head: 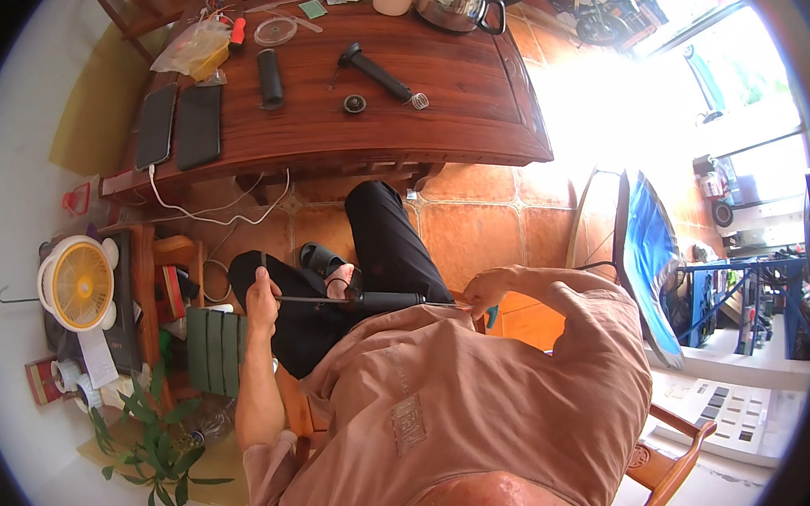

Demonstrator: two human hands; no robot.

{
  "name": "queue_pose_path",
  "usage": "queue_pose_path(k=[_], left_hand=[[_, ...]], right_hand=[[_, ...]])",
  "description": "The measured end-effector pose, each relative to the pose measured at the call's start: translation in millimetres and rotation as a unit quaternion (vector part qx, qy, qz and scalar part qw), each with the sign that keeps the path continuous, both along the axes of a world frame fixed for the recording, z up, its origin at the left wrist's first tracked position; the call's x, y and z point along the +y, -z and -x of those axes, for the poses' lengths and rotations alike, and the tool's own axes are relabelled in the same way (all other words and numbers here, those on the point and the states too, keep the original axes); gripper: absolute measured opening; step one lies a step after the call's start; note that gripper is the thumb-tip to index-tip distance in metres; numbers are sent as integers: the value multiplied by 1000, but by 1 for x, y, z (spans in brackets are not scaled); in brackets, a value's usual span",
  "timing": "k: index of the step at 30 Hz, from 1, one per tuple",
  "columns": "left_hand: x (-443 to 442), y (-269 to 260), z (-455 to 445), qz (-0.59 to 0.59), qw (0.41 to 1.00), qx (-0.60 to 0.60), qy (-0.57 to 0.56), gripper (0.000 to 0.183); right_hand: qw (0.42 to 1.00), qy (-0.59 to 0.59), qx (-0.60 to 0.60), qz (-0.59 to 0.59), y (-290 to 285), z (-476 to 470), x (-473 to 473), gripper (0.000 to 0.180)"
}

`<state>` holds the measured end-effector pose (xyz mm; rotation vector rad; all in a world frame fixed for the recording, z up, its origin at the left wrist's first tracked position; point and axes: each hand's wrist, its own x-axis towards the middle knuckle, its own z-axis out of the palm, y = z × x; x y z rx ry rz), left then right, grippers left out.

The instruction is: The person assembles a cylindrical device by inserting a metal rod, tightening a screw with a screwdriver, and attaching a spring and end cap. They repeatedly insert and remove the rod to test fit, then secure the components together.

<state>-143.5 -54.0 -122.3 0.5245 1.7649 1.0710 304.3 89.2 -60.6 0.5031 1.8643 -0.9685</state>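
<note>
Across my lap lies a black cylindrical grip (390, 300) with a ribbed surface, roughly level in front of my waist. A thin metal rod (314, 299) runs from its left end to my left hand (262, 303), which is closed around the rod's end; a short dark bar sticks up above that fist. At the grip's right end, my right hand (484, 291) pinches a slim tool with a teal handle (492, 316). The tool's exact kind is hidden by the fingers. Both hands are apart from the wooden table (300, 137).
On the table lie a black tube (270, 79), a black handle (376, 70) with a coil spring (420, 100), a round cap (354, 104), two phones (156, 125), and a kettle (456, 3). A white charging cable (222, 221) hangs below. A fan (81, 283) stands left.
</note>
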Motion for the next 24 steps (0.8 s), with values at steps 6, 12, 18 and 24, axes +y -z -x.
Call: queue_pose_path(k=[6,12,18,24], left_hand=[[2,-1,-2,-11,1000,-7,-3,65],[2,-8,0,3,1000,-23,-13,65],[-3,-13,13,11,995,-65,-76,62],[-14,-24,25,-16,993,-62,-100,60]], right_hand=[[982,123,5,146,-1,-13,1,27],[962,224,57,148,-5,-22,-1,17],[960,246,126,-48,-32,0,14,14],[962,77,214,-148,-45,31,40,19]])
